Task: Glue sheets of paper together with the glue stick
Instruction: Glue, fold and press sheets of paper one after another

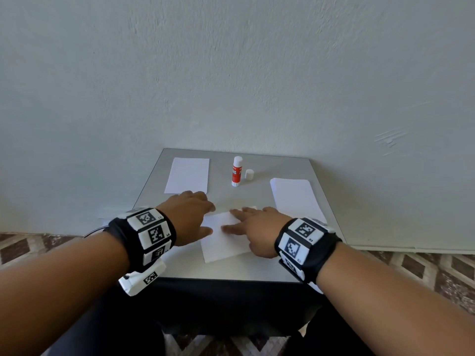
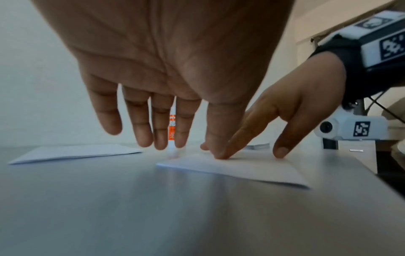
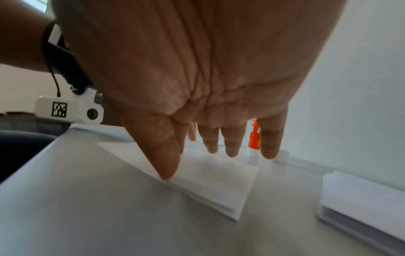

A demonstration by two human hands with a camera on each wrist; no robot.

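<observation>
Both hands lie with fingers straight and spread, gripping nothing. The right hand [image 1: 254, 231] presses its thumb and fingertips [image 3: 168, 173] flat onto the sheet of paper [image 1: 223, 242] that lies between the two hands at the near middle of the grey table [image 1: 231, 268]; in the right wrist view that sheet shows a layered edge, so more than one sheet is there. The left hand [image 1: 191, 214] hovers just left of it, its thumb reaching to the sheet's left edge, its other fingers lifted off the table in the left wrist view. Beyond the fingertips of both hands, well apart from them, the glue stick [image 1: 237, 171] stands upright with its top uncovered, and its white cap [image 1: 249, 174] stands just to the right of it, apart from the tube. Beyond the left hand, just past its knuckles, lies a single white sheet [image 1: 187, 176]. To the right of the right hand, near its wrist, sits a stack of paper [image 1: 295, 197]. From each wrist camera the hand's own fingers partly hide the glue stick.
</observation>
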